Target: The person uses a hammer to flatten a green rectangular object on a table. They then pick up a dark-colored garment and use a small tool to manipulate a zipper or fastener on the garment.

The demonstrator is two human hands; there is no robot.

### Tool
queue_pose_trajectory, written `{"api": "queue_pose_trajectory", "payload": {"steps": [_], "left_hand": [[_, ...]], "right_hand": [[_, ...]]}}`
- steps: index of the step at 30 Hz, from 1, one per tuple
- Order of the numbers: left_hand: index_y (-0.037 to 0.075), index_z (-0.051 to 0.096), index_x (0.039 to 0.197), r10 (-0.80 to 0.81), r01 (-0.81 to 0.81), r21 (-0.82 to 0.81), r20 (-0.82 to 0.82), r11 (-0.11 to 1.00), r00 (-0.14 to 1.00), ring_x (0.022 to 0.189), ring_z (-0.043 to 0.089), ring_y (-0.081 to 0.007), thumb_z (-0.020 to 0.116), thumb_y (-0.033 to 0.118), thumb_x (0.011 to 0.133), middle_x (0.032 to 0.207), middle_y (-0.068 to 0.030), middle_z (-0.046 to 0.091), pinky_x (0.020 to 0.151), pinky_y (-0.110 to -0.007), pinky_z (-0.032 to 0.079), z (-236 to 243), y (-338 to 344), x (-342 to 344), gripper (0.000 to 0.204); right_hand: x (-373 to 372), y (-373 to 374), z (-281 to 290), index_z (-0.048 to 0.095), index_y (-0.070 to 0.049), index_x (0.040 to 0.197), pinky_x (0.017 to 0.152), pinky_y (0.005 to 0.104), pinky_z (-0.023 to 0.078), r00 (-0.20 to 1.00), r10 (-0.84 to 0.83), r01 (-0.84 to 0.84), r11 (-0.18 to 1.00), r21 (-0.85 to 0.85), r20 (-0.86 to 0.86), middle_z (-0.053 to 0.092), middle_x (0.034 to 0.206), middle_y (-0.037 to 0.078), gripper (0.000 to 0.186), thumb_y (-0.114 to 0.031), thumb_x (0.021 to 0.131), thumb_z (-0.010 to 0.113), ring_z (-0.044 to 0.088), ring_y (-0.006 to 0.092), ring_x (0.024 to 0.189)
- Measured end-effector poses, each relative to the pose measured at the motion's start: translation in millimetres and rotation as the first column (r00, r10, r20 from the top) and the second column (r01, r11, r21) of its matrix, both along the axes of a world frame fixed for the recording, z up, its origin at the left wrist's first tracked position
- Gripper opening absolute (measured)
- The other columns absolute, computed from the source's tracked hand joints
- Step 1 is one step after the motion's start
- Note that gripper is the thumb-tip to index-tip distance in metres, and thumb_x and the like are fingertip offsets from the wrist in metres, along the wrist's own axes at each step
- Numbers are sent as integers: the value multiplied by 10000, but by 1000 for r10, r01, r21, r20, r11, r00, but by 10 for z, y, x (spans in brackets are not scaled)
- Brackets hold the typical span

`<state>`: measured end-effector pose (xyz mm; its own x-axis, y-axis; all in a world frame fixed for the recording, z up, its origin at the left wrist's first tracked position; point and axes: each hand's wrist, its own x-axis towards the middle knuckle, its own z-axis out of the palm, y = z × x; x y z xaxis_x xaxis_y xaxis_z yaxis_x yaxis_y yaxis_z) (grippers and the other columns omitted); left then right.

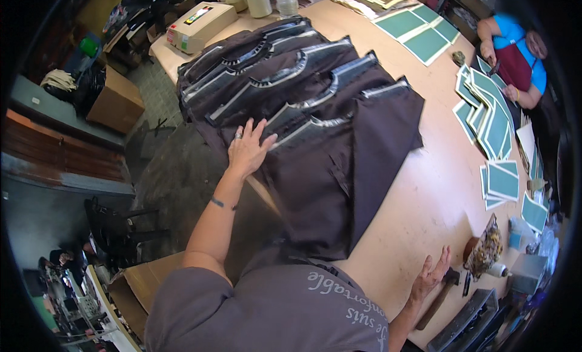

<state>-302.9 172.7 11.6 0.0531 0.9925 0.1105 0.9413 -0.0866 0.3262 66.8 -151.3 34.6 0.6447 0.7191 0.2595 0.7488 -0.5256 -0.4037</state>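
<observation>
Dark brown fabric pieces (pixel 315 182) lay in an overlapping row on the table (pixel 436 170), center to upper L, w/ curved, shiny-edged cutouts facing mostly up & away; the nearest part hung over the near edge by the wearer's front. L hand (pixel 247 153) lay on the pcs' L side, fingers spread wide, palm down, not gripping; ring on one finger, dark band on the wrist. R hand (pixel 427 278) was well apart from the fabric, lower R, fingers extended & nothing held; whether it touched the table, can't tell. Just beside it: hammer (pixel 438 300) w/ wooden handle, then a rough brown-yellow lump (pixel 487 249) & a white spool (pixel 498 269).

Far end of table: tan box (pixel 206 24), thread cones (pixel 259 3), clear bottle (pixel 286 1). Upper R: flat green panels w/ pale borders (pixel 406 27) side by side, plus a loose, overlapping pile of similar panels (pixel 494 112) nearer the R edge. A co-worker in blue top & maroon apron (pixel 512 67) stood next to that pile, both hands near it; what they held, if anything, too small to tell. Floor, L: open-sided cardboard box (pixel 115 100).
</observation>
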Motion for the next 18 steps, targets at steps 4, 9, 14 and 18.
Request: {"api": "queue_pose_trajectory", "payload": {"steps": [4,9,14,18], "left_hand": [[89,631,822,70,-137,190,321,972,944,718,598,-309,523,370,844,760,-106,630,642,-379,456,316,568,-425,302],[131,300,1344,177,-152,120,-240,981,955,1289,230,-365,347,537,865,1399,-161,264,1026,-538,151,103,1463,-998,630],[125,494,1214,154,-200,-330,-163,922,975,1241,336,-320,327,595,841,1366,-126,342,1026,-557,127,598,1880,-1055,623],[156,358,1328,344,-279,257,-259,925,903,1305,227,-328,315,601,844,1420,-130,242,1023,-600,73,102,2231,-1391,659]], "right_hand": [[-130,548,-143,401,3,1264,1036,423,211,999,15,-13,999,43,-42,364,1333,184,459,-98,829,505,323,330,1238],[-183,728,-446,423,-1,1246,1035,422,219,999,-35,38,996,-83,41,369,1326,178,443,-135,830,496,310,326,1240],[-150,668,-546,432,-7,1239,1034,420,227,991,-32,48,991,-125,129,378,1321,164,440,-150,827,494,316,325,1232],[-193,740,-497,435,-10,1240,1032,422,234,991,-49,64,990,-127,122,380,1324,156,438,-139,826,496,319,325,1231]]}}
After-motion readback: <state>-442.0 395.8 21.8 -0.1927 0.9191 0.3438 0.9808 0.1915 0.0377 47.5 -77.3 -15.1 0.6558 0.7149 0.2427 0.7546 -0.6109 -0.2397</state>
